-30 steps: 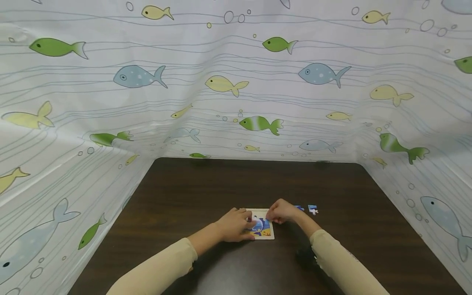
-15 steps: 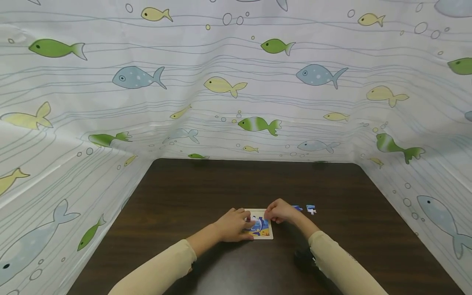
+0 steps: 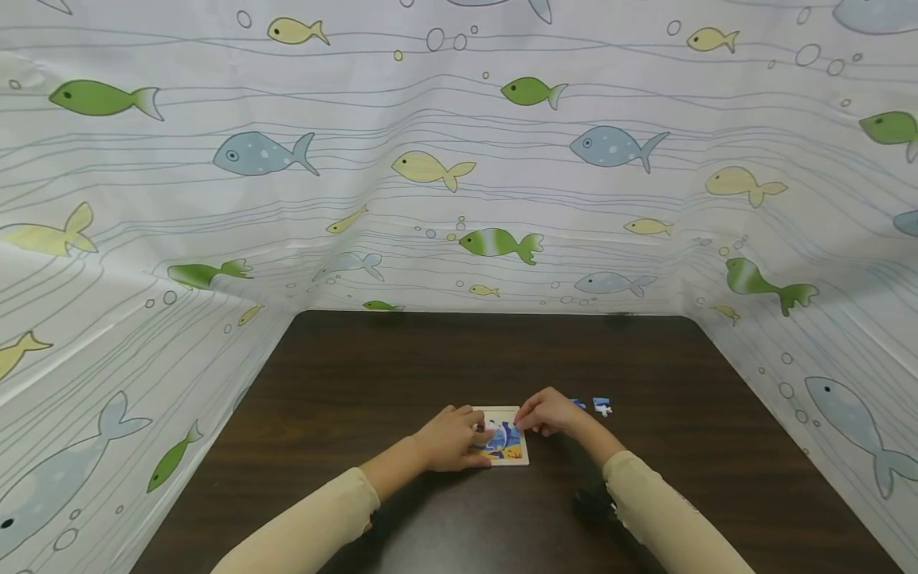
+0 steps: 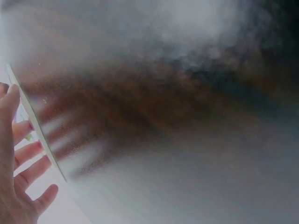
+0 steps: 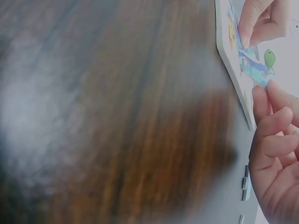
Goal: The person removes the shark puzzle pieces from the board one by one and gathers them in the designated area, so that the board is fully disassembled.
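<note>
A small puzzle board with a pale frame [image 3: 524,456] and a blue sea picture lies on the table. My left hand [image 3: 450,440] rests over its left part with fingers spread; in the left wrist view, that hand [image 4: 23,179] reaches across the board's edge [image 4: 36,122]. At the upper right of the board is my right hand [image 3: 554,412]. From the right wrist, my right hand [image 5: 279,151] pinches a light blue puzzle piece [image 5: 256,74] between thumb and index finger, over the board's rim [image 5: 232,72]. A fingertip of the left hand [image 5: 265,21] touches the picture.
Two loose puzzle pieces, one of them blue and white [image 3: 602,406], lie beyond the right hand on the dark table [image 3: 402,359]. A dark object [image 3: 592,504] sits beside the right forearm. A fish-patterned curtain [image 3: 344,112] surrounds the table's back and sides.
The head view has shifted slightly, so the scene sits a little further left. Both hands stay at the board, with barely any movement of the right fingers.
</note>
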`<state>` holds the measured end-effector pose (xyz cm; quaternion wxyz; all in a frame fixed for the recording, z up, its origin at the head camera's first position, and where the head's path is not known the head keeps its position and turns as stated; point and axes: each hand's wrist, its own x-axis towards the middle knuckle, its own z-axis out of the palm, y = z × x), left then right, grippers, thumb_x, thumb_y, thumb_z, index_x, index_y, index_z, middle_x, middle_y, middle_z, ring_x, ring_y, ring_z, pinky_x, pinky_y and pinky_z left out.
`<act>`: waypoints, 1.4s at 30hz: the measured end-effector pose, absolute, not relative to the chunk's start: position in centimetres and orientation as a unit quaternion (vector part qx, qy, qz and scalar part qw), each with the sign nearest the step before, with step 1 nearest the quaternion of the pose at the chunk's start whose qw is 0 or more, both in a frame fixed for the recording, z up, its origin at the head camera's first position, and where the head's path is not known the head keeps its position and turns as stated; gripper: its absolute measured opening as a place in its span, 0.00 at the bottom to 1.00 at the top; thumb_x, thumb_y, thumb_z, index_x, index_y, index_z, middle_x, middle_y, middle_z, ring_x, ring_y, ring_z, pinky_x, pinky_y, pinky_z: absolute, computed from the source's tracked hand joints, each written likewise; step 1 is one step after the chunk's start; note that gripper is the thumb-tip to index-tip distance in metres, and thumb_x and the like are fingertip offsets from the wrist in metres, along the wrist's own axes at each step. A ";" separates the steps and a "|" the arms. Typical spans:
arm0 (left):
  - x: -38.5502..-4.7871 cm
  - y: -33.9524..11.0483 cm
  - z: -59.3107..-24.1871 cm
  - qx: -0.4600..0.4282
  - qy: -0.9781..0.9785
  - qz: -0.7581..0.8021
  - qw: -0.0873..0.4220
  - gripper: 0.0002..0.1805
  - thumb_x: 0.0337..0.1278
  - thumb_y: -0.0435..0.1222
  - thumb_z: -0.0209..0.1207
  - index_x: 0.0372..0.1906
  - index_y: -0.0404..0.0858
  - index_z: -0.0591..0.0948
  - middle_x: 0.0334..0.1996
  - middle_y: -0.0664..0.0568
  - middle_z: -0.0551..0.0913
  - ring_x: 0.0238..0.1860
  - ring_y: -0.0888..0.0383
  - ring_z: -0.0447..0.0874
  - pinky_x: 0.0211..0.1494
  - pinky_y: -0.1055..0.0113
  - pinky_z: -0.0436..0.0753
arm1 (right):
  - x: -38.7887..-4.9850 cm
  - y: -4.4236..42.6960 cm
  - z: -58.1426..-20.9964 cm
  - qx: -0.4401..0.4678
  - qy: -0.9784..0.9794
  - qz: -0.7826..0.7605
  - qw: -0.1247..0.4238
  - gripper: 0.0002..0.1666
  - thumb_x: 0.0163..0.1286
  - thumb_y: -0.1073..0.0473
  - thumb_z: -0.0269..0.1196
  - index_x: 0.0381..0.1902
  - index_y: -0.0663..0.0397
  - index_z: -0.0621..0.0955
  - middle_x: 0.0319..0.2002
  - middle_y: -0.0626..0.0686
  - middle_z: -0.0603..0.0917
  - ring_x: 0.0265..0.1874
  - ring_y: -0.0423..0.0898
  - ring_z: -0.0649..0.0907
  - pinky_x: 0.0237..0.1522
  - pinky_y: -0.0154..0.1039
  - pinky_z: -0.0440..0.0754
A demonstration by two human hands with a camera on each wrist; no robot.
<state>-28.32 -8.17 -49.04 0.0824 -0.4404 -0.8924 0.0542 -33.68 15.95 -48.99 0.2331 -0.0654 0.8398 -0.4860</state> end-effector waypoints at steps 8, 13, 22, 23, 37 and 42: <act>-28.4 -8.1 -49.1 -0.434 -0.896 0.055 0.072 0.27 0.60 0.65 0.49 0.59 0.59 0.79 0.48 0.59 0.76 0.48 0.61 0.73 0.41 0.66 0.72 | -33.6 16.5 -49.1 -0.056 0.843 -0.494 0.207 0.09 0.53 0.63 0.72 0.32 0.62 0.87 0.18 0.46 0.80 0.16 0.39 0.72 0.17 0.32 0.68; -28.5 -8.3 -49.2 -0.440 -0.892 0.063 0.087 0.27 0.60 0.65 0.49 0.57 0.59 0.80 0.48 0.60 0.77 0.48 0.61 0.74 0.41 0.66 0.71 | -34.1 18.1 -48.9 -0.053 0.845 -0.491 0.205 0.10 0.54 0.63 0.71 0.34 0.63 0.87 0.18 0.46 0.79 0.16 0.38 0.73 0.17 0.31 0.69; -28.9 -8.6 -49.4 -0.445 -0.888 0.072 0.090 0.27 0.59 0.65 0.50 0.57 0.59 0.80 0.48 0.60 0.77 0.48 0.62 0.74 0.42 0.65 0.71 | -34.1 22.8 -49.1 -0.033 0.834 -0.505 0.220 0.10 0.56 0.64 0.69 0.36 0.66 0.86 0.22 0.47 0.82 0.16 0.37 0.72 0.18 0.31 0.69; -28.9 -8.5 -49.4 -0.446 -0.887 0.071 0.090 0.27 0.59 0.65 0.50 0.57 0.59 0.80 0.48 0.60 0.77 0.48 0.62 0.74 0.42 0.65 0.71 | -34.0 23.2 -49.2 -0.031 0.833 -0.505 0.221 0.11 0.56 0.64 0.69 0.36 0.66 0.86 0.22 0.47 0.82 0.16 0.37 0.72 0.19 0.31 0.69; -28.8 -8.3 -49.1 -0.443 -0.891 0.070 0.075 0.28 0.59 0.66 0.49 0.59 0.60 0.78 0.49 0.60 0.76 0.50 0.61 0.74 0.43 0.65 0.71 | -33.6 28.0 -48.8 -0.010 0.832 -0.499 0.241 0.13 0.59 0.63 0.68 0.39 0.67 0.85 0.23 0.46 0.82 0.17 0.36 0.73 0.20 0.30 0.70; -28.8 -8.3 -49.0 -0.442 -0.892 0.069 0.073 0.28 0.59 0.66 0.50 0.59 0.60 0.78 0.49 0.60 0.77 0.50 0.62 0.74 0.42 0.66 0.71 | -33.5 29.2 -48.7 -0.009 0.839 -0.488 0.240 0.12 0.59 0.63 0.68 0.39 0.66 0.85 0.23 0.45 0.82 0.17 0.35 0.73 0.20 0.29 0.71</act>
